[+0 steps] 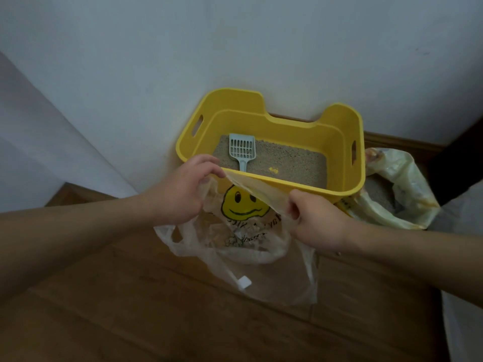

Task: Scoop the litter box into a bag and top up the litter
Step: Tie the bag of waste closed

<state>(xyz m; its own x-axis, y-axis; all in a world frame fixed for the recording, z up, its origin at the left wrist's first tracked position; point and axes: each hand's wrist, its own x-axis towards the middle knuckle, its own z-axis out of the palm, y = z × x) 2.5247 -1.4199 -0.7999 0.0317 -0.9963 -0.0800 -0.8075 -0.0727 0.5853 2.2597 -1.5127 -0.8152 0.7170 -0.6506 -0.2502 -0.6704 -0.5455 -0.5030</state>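
Two hands hold one thin clear bag [243, 202] open at the middle of the frame, just in front of the yellow litter box [271, 118] that stands on the wooden floor [130, 296]. At centre left, the left hand [183, 189] pinches the bag's rim, its fingers [209, 165] curled over the film. The bag looks light, limp and slippery; a few clumps lie in its sagging bottom, so it is best gripped at the rim or the handle loops rather than by the flimsy sides.

Behind it, in the box, a pale blue scoop [241, 150] lies flat on the grey litter [287, 160]. It looks stiff and light, and its short handle points toward the person, which is the obvious place to take it.

At centre right, the right hand [313, 223] grips the other side of the rim with closed fingers [295, 202]. At the right edge, an open sack [402, 194] of litter slumps beside the box; it is probably heavy and soft, needing both hands.
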